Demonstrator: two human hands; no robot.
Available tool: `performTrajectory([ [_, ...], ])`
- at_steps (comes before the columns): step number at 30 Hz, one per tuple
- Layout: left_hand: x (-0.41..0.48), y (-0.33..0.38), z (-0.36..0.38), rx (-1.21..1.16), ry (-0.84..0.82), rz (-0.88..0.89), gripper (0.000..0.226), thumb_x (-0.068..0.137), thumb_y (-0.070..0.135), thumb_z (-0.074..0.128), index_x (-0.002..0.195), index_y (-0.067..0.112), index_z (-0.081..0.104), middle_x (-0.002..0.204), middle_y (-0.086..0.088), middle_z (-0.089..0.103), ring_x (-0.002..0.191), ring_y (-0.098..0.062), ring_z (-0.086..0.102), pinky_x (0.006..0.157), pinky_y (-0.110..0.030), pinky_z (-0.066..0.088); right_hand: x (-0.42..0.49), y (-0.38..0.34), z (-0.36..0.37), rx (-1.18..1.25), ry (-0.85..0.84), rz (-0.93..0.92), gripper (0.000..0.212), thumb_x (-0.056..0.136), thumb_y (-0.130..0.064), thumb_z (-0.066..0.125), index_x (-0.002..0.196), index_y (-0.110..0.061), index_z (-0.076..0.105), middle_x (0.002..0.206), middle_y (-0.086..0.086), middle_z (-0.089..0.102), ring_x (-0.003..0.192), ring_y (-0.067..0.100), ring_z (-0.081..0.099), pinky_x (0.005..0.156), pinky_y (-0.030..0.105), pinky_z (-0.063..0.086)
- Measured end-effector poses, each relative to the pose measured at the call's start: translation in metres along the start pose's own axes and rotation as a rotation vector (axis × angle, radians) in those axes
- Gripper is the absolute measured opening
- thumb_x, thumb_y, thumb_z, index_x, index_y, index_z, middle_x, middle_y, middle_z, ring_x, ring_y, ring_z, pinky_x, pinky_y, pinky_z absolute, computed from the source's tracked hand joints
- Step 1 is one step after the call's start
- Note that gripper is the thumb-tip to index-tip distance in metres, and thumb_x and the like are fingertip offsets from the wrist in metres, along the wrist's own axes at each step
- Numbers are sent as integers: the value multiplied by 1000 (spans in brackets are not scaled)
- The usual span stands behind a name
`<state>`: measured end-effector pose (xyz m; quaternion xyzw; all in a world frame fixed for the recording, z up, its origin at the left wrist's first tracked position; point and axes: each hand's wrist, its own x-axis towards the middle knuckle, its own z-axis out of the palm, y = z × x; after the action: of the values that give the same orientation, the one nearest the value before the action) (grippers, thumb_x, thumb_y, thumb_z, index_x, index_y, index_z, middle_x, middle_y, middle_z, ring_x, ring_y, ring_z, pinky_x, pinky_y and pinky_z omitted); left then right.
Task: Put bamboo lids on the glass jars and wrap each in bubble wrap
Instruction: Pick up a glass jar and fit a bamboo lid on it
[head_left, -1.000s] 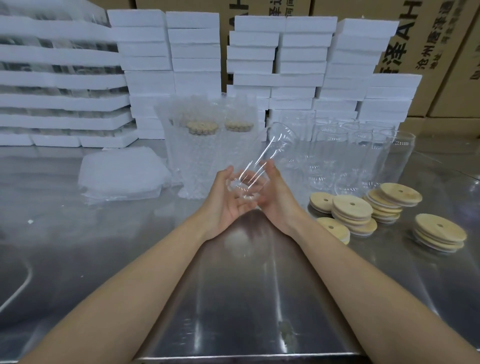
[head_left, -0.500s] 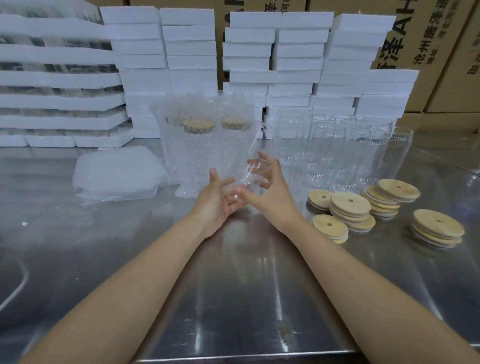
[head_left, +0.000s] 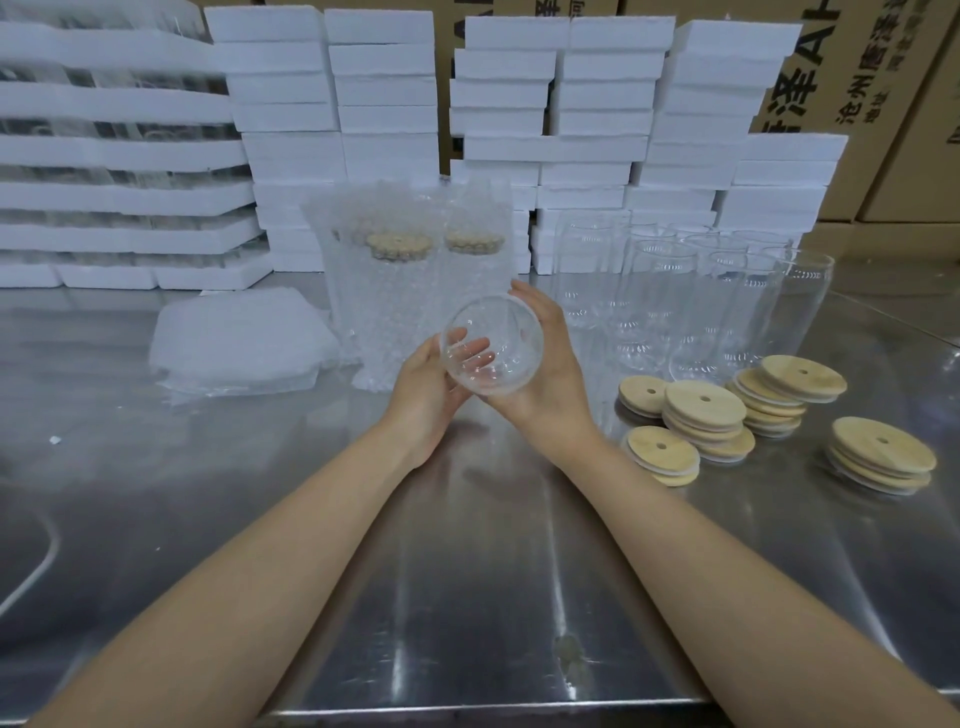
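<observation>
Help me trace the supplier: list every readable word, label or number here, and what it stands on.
"沧州" and a large "泽": black print on the brown cardboard box at upper right.
"A": large letter, same box, cut off at the frame.
Smaller print beneath: too blurred to read.
White foam blocks, round bamboo lids, clear glass jars: no text.

Clear, glossy glass on the jar (head_left: 491, 345), fingers showing straight through its wall. The bench (head_left: 467, 597) under it is brushed steel, shiny and streaked with reflections. Right of the jar, the lids (head_left: 704, 410) are pale bamboo, matt and smooth. Behind it, bubble wrap (head_left: 410, 291) looks pebbled, translucent plastic; foam blocks (head_left: 384, 93) are white, grainy and dull, cardboard cartons (head_left: 878, 104) brown and matt.
</observation>
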<state>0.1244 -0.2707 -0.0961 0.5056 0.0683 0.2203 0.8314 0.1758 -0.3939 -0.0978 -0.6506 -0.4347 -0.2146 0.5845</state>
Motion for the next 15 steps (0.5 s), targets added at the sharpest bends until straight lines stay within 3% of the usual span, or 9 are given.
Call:
performTrajectory([
  [2,-1,2,1,39,-23,14,22,104,21,40,99,12,59,112,-11,70,111,-23,64,89,-30,53,0,-4,2,128,22,120,88,63,-13,91,133,-29,39,137,-15,44,130,2,43,102,13,35],
  [5,-3,4,1,88,-8,66,24,100,35,46,101,13,54,119,-9,66,113,-16,62,93,-29,48,3,-9,2,341,106,293,79,67,-16,87,130,-33,42,133,-4,53,125,9,52,101,25,45],
  [8,-5,5,5,154,-4,109,35,90,48,54,97,14,54,107,-5,66,104,-16,63,90,-30,48,9,-10,-6,587,156,498,86,72,-30,79,143,-27,30,113,-1,69,109,19,66,91,34,54],
  [11,-10,5,11,193,-67,111,53,77,65,48,91,15,61,89,-2,64,90,-14,63,91,-32,48,9,-10,-12,838,31,681,85,77,-48,69,146,-23,27,109,8,73,101,28,70,77,36,59],
  [13,-11,5,11,200,-90,102,57,76,69,43,89,19,65,84,4,67,90,-11,64,89,-31,48,8,-12,-13,967,-77,792,91,77,-59,60,147,-8,30,122,22,65,111,33,65,87,38,58],
  [15,-11,4,8,227,-75,98,60,75,71,43,95,19,65,92,5,70,97,-11,64,89,-30,48,8,-14,-14,1188,-146,819,96,79,-66,55,145,-1,30,131,28,57,118,33,61,95,35,54],
])
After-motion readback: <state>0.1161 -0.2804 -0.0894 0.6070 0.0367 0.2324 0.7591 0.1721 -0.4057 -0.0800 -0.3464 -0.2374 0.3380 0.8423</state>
